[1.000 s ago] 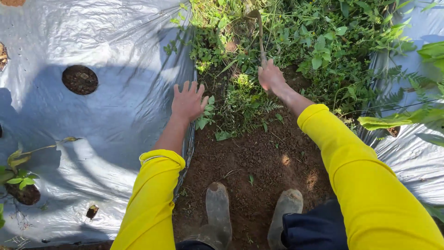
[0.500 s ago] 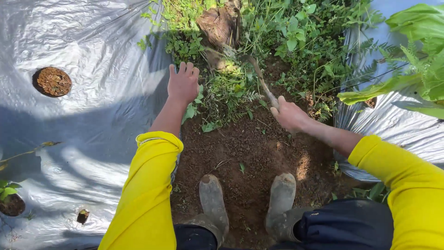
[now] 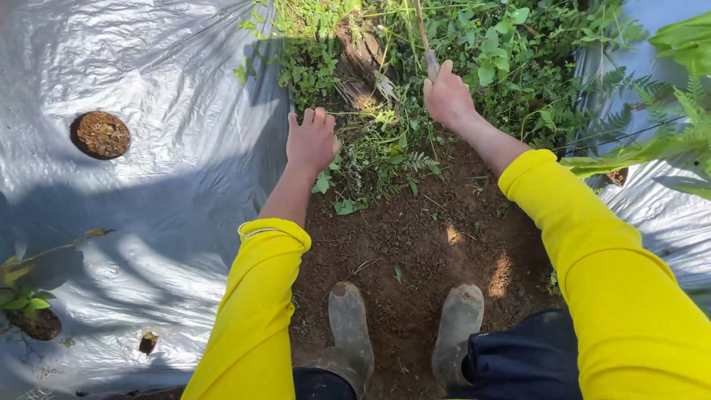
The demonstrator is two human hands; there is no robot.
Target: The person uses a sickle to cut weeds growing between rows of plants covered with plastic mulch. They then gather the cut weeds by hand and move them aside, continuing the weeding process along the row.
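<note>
Right hand (image 3: pixel 446 96) grips tool handle (image 3: pixel 427 46); left hand (image 3: pixel 312 140) on weeds (image 3: pixel 374 152)

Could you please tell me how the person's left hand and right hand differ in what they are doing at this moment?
The right hand is closed around a thin tool handle that runs up out of view; the left hand holds no tool, fingers curled down into the weeds. The right hand reaches farther into the greenery; the left hand sits nearer, beside the edge of the silver plastic sheet. Both come from yellow sleeves.
</note>
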